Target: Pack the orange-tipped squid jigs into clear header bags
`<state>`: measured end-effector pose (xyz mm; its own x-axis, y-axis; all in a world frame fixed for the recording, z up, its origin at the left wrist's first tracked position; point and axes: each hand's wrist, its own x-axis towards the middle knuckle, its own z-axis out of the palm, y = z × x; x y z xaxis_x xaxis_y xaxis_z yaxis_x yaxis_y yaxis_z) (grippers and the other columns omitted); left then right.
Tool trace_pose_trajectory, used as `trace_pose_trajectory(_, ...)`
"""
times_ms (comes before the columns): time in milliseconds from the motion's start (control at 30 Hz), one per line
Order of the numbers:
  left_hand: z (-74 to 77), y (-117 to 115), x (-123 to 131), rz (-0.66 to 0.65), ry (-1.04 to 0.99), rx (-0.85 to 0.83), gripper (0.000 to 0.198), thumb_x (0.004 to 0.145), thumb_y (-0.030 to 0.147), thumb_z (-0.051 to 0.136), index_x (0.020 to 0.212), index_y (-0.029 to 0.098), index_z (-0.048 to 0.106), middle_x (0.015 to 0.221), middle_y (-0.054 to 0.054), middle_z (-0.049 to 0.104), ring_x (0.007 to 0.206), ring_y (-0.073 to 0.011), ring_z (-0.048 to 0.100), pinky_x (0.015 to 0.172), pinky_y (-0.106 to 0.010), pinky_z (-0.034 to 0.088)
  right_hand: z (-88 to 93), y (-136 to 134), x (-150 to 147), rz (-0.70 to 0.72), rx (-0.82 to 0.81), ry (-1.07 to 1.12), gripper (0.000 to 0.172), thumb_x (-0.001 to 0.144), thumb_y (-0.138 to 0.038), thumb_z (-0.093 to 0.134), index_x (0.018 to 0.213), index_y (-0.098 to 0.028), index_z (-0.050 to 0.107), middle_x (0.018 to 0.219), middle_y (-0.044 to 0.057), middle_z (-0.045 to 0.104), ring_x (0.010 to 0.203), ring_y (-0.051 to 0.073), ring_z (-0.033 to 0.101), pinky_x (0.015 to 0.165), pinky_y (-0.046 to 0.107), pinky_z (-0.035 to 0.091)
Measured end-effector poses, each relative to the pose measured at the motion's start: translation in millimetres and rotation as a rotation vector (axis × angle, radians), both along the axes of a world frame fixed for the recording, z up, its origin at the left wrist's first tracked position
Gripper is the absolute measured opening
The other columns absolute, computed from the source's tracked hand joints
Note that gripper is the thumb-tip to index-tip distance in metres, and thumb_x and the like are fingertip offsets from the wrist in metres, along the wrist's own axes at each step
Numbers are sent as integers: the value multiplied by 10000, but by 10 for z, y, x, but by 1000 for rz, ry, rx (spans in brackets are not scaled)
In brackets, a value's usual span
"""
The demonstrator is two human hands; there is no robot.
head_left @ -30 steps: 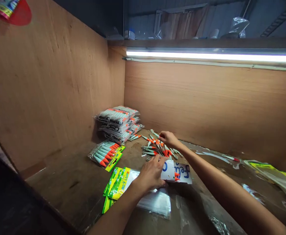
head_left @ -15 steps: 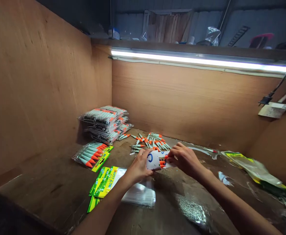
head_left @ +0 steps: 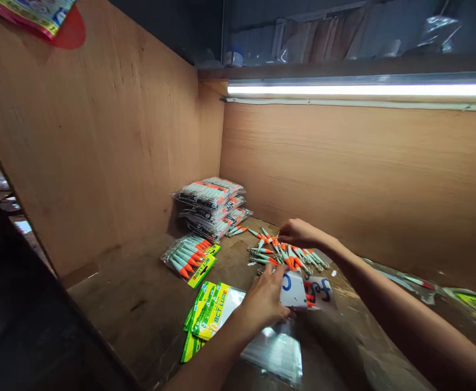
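- Presently, a white card (head_left: 298, 288) bearing blue handwritten marks is held upright-tilted just above the wooden bench (head_left: 140, 304), near its middle; orange-tipped lures are seen tucked against its lower right face.
- The card is pinched at its left edge by the left hand (head_left: 264, 298), thumb in front and fingers curled behind.
- The right hand (head_left: 300, 233) is extended to the loose lures (head_left: 286, 254) scattered behind the card; its fingers are bent down onto the pile, but whether a lure is actually gripped cannot be told.
- Compared with half a second ago, the right hand has left the card, where both hands were then together, and has been moved back to the pile; the card has stayed in the left hand.
- From left to right the following are counted: one flat packet of lures (head_left: 189, 258) with a yellow-green header lying alone; one stack of filled packets (head_left: 213, 203) in the back corner, several layers deep, exact number not readable; one fanned bundle of empty bags (head_left: 211, 315) with yellow-green headers, just left of the left hand; one card; one pile of loose lures, too entangled to be counted.
- One lit tube lamp (head_left: 360, 89) is mounted along the back wall.
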<state>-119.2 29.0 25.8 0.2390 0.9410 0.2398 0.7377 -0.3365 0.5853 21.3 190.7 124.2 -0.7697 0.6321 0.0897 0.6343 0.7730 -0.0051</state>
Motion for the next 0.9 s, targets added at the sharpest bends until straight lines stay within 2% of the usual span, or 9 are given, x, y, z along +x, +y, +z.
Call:
trace_pose_trajectory(100, -37, -34, 11, -14, 107, -47, 901, 545, 376, 838, 1343, 361, 419, 1260, -61, 460, 983, -324, 619, 841, -424, 513, -142, 381, -715, 57, 24, -40, 152, 893, -244, 612, 962, -192, 737, 916, 57, 728, 812, 178, 648, 690, 259, 462)
trace_pose_trajectory(233, -76, -51, 45, -25, 177, -72, 850, 568, 396, 801, 1331, 338, 429, 1271, -90, 458, 941, -347, 638, 780, -441, 527, -465, 611, -1369, 121, 35, -92, 282, 952, -329, 603, 1184, -169, 613, 1205, 88, 627, 1029, 215, 631, 882, 412, 538)
trace_pose_trajectory(333, -68, -57, 56, -61, 167, -74, 917, 583, 486, 784, 1389, 330, 374, 1286, -117, 448, 904, -358, 644, 744, -458, 531, -615, 658, -1541, 133, 24, -77, 326, 956, -334, 601, 1232, -163, 584, 1251, 101, 599, 1055, 227, 625, 893, 430, 542)
trace_pose_trajectory(433, -64, -63, 57, -73, 189, -73, 945, 574, 458, 799, 1402, 331, 361, 1260, -111, 463, 898, -358, 642, 747, -460, 529, -584, 670, -1497, 138, -21, -17, 299, 958, -335, 596, 1208, -170, 596, 1230, 92, 610, 1038, 219, 628, 884, 426, 542)
trace_pose_trajectory(567, -99, -52, 61, -70, 187, -58, 917, 549, 439, 833, 1358, 367, 408, 1221, -71, 490, 920, -343, 639, 770, -444, 529, -301, 558, -1090, 184, -159, 99, 265, 985, -342, 515, 1051, -130, 660, 977, 50, 684, 863, 167, 630, 780, 306, 520)
trace_pose_trajectory(633, -117, -34, 65, -66, 147, -48, 948, 521, 458, 855, 1354, 381, 410, 1215, -60, 497, 947, -343, 634, 785, -440, 527, -133, 395, -710, 206, -231, 150, 380, 1022, -384, 392, 1050, -114, 658, 913, 47, 687, 771, 136, 612, 696, 246, 494)
trace_pose_trajectory(700, -122, -10, 67, -71, 89, -42, 988, 486, 441, 882, 1354, 372, 415, 1224, -57, 499, 988, -337, 622, 817, -428, 521, -3, 162, -240, 207, -320, 217, 477, 1034, -445, 307, 1112, -104, 631, 951, 69, 683, 737, 121, 606, 650, 224, 480)
trace_pose_trajectory(833, -87, 40, 60, -106, -43, -7, 1025, 467, 407, 912, 1370, 315, 435, 1255, -63, 500, 1075, -301, 583, 909, -383, 485, 81, -375, 731, 81, -738, 575, 490, 918, -549, 543, 1152, -126, 621, 966, 78, 678, 674, 99, 576, 623, 217, 456)
trace_pose_trajectory(900, -63, 68, 57, -125, -83, 2, 976, 493, 378, 907, 1357, 286, 463, 1259, -68, 501, 1103, -287, 564, 938, -373, 468, 58, -622, 1130, -59, -807, 686, 477, 812, -544, 687, 1063, -140, 661, 878, 50, 684, 623, 94, 549, 583, 216, 427)
